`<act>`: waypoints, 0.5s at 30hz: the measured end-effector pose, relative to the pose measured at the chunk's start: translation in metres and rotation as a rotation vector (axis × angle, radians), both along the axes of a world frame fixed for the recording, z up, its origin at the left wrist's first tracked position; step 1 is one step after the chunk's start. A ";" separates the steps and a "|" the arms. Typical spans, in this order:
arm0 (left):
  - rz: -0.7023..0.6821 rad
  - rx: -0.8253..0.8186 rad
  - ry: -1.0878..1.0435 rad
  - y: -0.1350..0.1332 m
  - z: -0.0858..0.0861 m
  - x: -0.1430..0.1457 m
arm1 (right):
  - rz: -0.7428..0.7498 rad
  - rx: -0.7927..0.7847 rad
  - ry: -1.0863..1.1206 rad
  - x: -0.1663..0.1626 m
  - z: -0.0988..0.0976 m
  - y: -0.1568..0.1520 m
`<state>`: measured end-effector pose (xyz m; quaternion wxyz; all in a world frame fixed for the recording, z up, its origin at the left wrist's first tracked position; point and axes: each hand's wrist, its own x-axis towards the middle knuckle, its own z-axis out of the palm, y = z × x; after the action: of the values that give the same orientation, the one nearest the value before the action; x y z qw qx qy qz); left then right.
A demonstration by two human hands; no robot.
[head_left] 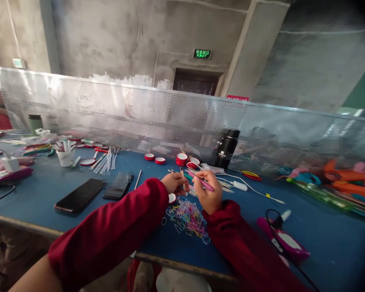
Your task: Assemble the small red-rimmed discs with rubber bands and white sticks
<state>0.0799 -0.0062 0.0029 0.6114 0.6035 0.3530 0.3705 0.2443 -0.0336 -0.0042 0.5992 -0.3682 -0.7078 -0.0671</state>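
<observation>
Both my arms wear dark red sleeves and meet over the blue table. My right hand is closed around a pink pen-like stick that points up and left. My left hand is pinched on a thin pale stick, close beside the right hand. Just below both hands lies a loose pile of small coloured rubber bands. More thin sticks lie on the table behind my hands.
Two dark phones lie to the left. Red round caps, a black flask and a white cup of sticks stand near the perforated metal screen. A purple device with a cable lies right; colourful toys sit far right.
</observation>
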 end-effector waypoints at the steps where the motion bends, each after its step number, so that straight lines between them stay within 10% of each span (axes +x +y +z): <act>1: -0.007 -0.003 -0.009 0.000 0.000 0.000 | 0.002 -0.003 0.005 0.000 0.000 0.000; 15: -0.030 0.000 -0.010 -0.003 -0.001 -0.001 | 0.017 0.014 -0.062 -0.002 0.000 -0.003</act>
<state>0.0789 -0.0095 0.0023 0.6188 0.6068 0.3410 0.3642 0.2420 -0.0368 -0.0040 0.5799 -0.3559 -0.7286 -0.0784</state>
